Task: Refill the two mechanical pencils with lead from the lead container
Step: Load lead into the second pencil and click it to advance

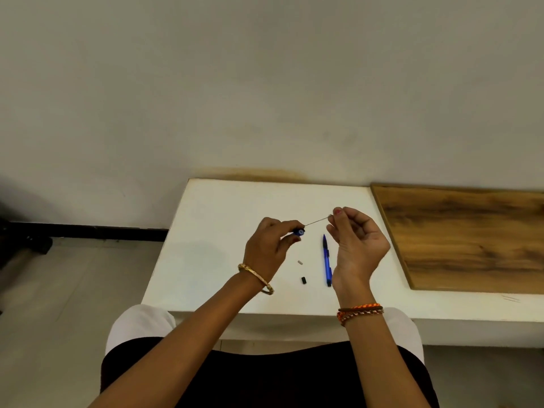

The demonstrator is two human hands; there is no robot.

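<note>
My left hand [269, 245] is curled around a blue mechanical pencil [299, 232], its open end turned toward my right hand [357, 240], whose thumb and forefinger pinch the far end of a thin lead [316, 221]. The lead spans the gap, its near tip at or just inside the pencil's mouth; I cannot tell which. It looks weightless and brittle, so I judge a light pinch and a straight push will serve, since any bend would likely snap it. On the white table [212, 231] lie a second blue pencil [327, 260], a small black cap [303, 280] and a tiny pale piece [300, 262].
</note>
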